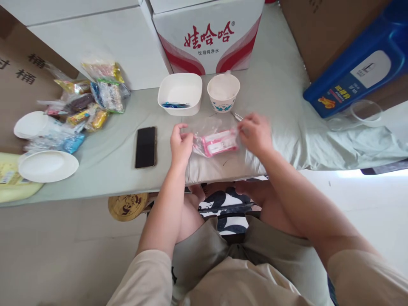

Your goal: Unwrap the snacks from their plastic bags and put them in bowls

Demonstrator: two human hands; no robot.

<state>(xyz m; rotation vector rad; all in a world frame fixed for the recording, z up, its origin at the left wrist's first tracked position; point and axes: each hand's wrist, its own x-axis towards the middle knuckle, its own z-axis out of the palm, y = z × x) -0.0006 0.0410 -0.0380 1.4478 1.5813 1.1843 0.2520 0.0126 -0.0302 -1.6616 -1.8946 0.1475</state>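
A clear plastic bag with a pink-edged, white-labelled packet (220,142) inside lies near the front edge of the covered table. My left hand (182,142) pinches the bag's left edge between thumb and fingers. At the bag's right end is my right hand (256,132), slightly blurred, with its fingers curled together; what they hold is hidden. A thin silvery pen-like object (236,116) pokes out just beyond those fingertips. Behind the bag stand a paper cup (223,93) with clear plastic in it and a white tub (180,87) holding a few blue sachets.
A black phone (145,147) lies left of my left hand. Wrapped snacks (86,106) and white bowls (48,166) crowd the far left. Boxes, including a white and red carton (210,38), line the back. A large blue bottle (353,63) stands right, beside a clear cup (366,114).
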